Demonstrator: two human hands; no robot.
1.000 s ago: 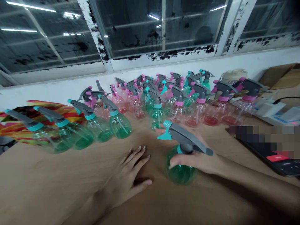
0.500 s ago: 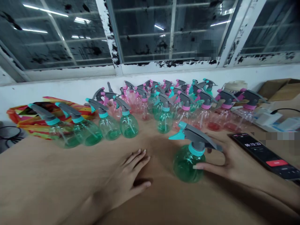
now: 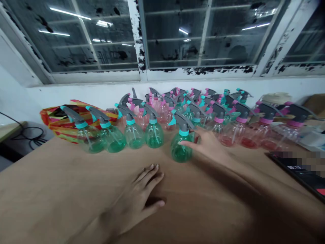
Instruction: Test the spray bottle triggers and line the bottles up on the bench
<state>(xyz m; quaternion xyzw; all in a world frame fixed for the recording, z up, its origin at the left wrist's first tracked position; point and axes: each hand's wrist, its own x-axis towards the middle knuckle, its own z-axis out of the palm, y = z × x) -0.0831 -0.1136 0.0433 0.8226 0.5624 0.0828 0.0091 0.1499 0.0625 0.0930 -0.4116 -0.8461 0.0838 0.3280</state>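
My right hand (image 3: 207,144) grips a green spray bottle (image 3: 181,150) with a grey and turquoise trigger head, its thumb across the bottle's front and the other fingers behind. The bottle is upright, close to the front of the other bottles. My left hand (image 3: 142,189) lies palm down on the wooden table (image 3: 83,196), fingers stretched, holding nothing. To the left of the held bottle stands a row of green spray bottles (image 3: 154,135) with turquoise collars. On its right are pink spray bottles (image 3: 250,137) with pink collars.
More spray bottles crowd toward the wall. A red and yellow patterned bag (image 3: 58,123) lies behind the left row. A phone (image 3: 297,173) rests at the right, near a white box (image 3: 315,137). Black cables (image 3: 31,134) hang by the table's left edge. A barred window (image 3: 175,37) is above.
My right hand has carried the green spray bottle away from me and leftward, toward the other bottles. My left hand stays flat on the table. The view has turned slightly left.
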